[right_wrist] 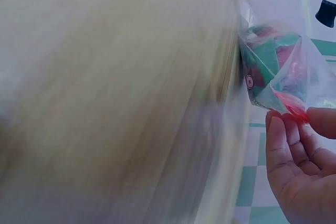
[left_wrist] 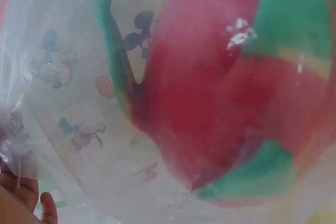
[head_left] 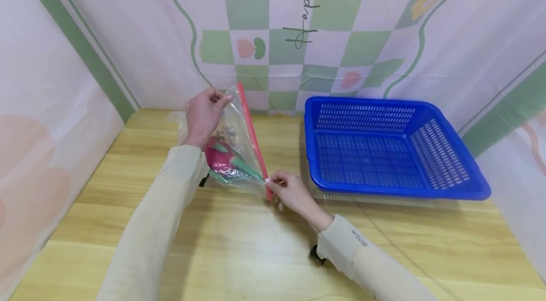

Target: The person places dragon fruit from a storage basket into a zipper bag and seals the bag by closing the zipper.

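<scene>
A clear zip bag (head_left: 239, 123) with small cartoon prints has a red strip (head_left: 251, 135) along its mouth. Inside lies a red-pink dragon fruit (left_wrist: 205, 93) with green scales, seen close up in the left wrist view. My left hand (head_left: 204, 114) pinches the bag near the strip's far end, fingertips on the plastic. At the strip's near end, thumb and fingers of my right hand (head_left: 294, 194) pinch the red edge by a small white slider (head_left: 268, 181). The right wrist view shows that same pinch, with the bag beyond the fingertips.
A blue slotted basket (head_left: 313, 149) stands to the right on the wooden table (head_left: 239, 253). Behind the table hangs a printed cloth (head_left: 290, 2) with green and white checks, and more cloth closes off both sides.
</scene>
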Available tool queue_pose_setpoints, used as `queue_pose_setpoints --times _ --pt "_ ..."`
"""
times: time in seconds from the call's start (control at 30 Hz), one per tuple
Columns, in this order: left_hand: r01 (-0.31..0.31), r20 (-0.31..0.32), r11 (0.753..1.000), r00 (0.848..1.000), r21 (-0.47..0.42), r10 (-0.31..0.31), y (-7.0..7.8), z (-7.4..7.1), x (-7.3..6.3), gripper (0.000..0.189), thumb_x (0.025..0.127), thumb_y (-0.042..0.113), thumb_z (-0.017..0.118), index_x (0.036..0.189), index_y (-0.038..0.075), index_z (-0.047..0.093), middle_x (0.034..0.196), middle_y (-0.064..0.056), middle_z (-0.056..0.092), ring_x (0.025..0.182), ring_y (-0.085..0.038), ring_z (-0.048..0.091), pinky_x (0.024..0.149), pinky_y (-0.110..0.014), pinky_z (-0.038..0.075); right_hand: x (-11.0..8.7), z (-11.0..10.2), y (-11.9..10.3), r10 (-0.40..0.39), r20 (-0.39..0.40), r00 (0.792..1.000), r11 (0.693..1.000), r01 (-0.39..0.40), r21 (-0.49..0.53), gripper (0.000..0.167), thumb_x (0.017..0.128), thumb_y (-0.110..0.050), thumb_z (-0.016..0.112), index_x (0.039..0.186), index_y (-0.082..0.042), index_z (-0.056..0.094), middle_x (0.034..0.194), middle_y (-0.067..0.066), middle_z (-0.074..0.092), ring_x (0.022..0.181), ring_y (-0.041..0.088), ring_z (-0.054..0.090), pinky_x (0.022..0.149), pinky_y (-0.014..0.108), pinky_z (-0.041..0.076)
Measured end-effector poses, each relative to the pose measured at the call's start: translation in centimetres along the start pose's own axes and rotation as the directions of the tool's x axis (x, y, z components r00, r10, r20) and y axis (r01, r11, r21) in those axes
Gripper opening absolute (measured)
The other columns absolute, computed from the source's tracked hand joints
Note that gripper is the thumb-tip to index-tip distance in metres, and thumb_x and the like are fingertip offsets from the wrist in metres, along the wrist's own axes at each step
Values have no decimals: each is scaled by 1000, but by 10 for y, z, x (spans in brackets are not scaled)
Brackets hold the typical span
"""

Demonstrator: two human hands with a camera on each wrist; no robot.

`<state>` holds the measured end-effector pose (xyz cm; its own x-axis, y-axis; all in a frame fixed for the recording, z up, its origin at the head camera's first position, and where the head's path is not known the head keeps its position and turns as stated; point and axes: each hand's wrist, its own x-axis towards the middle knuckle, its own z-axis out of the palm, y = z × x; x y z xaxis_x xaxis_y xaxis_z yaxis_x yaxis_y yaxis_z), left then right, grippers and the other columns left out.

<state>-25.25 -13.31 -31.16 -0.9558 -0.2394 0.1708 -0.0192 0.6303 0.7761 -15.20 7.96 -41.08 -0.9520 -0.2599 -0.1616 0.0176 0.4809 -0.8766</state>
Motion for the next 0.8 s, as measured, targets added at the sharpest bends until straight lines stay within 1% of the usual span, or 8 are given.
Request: queue_pose_setpoints --times 0.1,0.2,0.33,0.47,0.57,0.7,0.8 --pt "4 -8 1000 1000 5 -4 0 1 0 25 88 34 66 99 12 69 92 -7 68 81 -20 54 85 -35 40 -2 0 0 20 28 999 1000 -20 6 13 93 -11 58 93 0 64 71 14 65 53 18 56 50 33 51" --pt "1 -22 1000 1000 14 0 -1 2 0 25 88 35 66 99 12 69 92 -8 68 80 -19 54 81 -33 40 -4 0 1 22 60 998 1000 -23 7 14 93 -11 57 92 1 63 73 16 65 52 17 55 49 34 52" --pt "-13 -44 1000 999 28 15 -2 4 0 26 88 36 66 98 12 70 92 -8 69 80 -20 55 84 -34 40 -7 0 3 5 81 997 1000 -4 -11 14 93 -11 58 91 1 64 75 17 65 54 17 56 49 34 52" --pt "-14 -50 999 999 37 16 -2 5 -1 26 89 36 65 97 12 70 92 -8 70 81 -21 55 88 -37 39 -12 0 3 -13 89 996 1000 15 -24 14 92 -11 58 90 1 65 77 17 66 55 18 58 51 35 53" --pt "-5 -61 999 998 35 8 -2 5 -1 26 88 36 66 98 12 70 92 -8 70 81 -21 54 86 -35 39 -17 0 3 -12 107 994 1000 14 -15 14 92 -11 59 90 1 65 78 19 66 56 18 59 52 35 53" --pt "4 -84 1000 996 28 -2 -2 6 -2 25 88 36 67 97 13 71 91 -7 70 78 -19 53 78 -30 38 -20 0 5 3 129 992 1000 -3 -4 14 92 -11 60 90 1 65 77 18 66 55 16 57 51 34 53" --pt "5 -86 1000 996 26 -3 -2 7 -3 25 87 36 67 97 13 71 91 -7 70 75 -18 53 76 -29 37 -21 0 6 -1 142 990 1000 2 -12 14 91 -12 60 90 1 65 78 17 66 56 15 56 52 33 53"
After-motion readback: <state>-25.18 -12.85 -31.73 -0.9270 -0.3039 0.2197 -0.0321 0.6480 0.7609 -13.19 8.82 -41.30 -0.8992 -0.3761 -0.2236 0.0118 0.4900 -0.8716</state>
